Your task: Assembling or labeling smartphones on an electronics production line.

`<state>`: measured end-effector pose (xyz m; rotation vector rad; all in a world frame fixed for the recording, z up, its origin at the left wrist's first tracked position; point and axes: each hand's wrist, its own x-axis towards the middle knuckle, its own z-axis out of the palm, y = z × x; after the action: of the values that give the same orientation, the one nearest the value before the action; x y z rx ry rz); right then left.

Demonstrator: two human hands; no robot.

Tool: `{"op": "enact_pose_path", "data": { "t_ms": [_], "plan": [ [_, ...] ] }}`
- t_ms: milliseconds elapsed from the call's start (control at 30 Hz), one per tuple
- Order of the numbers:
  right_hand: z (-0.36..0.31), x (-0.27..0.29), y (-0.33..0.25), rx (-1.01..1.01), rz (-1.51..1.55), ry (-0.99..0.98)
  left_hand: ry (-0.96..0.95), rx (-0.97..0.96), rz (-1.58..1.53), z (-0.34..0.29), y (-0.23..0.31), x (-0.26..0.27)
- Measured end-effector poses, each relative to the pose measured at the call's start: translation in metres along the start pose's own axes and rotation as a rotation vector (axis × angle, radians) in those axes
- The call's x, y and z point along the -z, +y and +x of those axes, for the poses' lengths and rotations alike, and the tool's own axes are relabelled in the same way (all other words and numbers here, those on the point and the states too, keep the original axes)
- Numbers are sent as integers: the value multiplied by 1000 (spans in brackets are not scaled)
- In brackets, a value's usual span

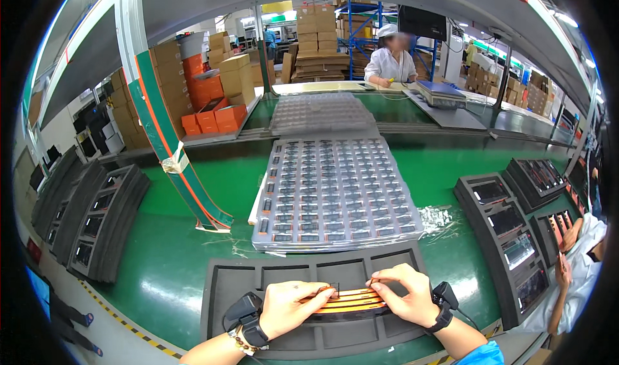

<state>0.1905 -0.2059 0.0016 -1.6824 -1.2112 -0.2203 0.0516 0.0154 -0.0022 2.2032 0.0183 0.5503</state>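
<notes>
Several narrow orange-and-black strips (pixel 351 300) lie side by side between my two hands, over a black foam tray (pixel 235 281) with compartments. My left hand (pixel 288 308) is closed in a pinch at their left end, with a small dark piece (pixel 334 288) at the fingertips. From the right, my right hand (pixel 407 295) pinches thumb and finger together at the far right corner of the strips; what sits between those fingertips is too small to name. Just beyond the foam tray stands a stack of clear plastic trays (pixel 335 194) holding rows of small dark parts.
A green-and-white post (pixel 158 117) rises left of the plastic trays. Foam trays with dark panels stand stacked at left (pixel 103 217) and right (pixel 503 236). A co-worker's hands (pixel 564 268) are at far right; another person (pixel 391 62) sits across the green bench (pixel 167 191).
</notes>
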Motion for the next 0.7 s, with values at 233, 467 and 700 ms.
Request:
{"op": "enact_pose_path", "data": {
  "t_ms": [233,467,700],
  "plan": [
    [1,-7,2,105,-19,-59,-6,-35,-25,1,2,1],
    [0,0,-1,263,-281,-124,-10,-37,7,3,3,2],
    [-1,1,-6,313,-478,-90,-91,232,-352,3,0,3]
  ]
}}
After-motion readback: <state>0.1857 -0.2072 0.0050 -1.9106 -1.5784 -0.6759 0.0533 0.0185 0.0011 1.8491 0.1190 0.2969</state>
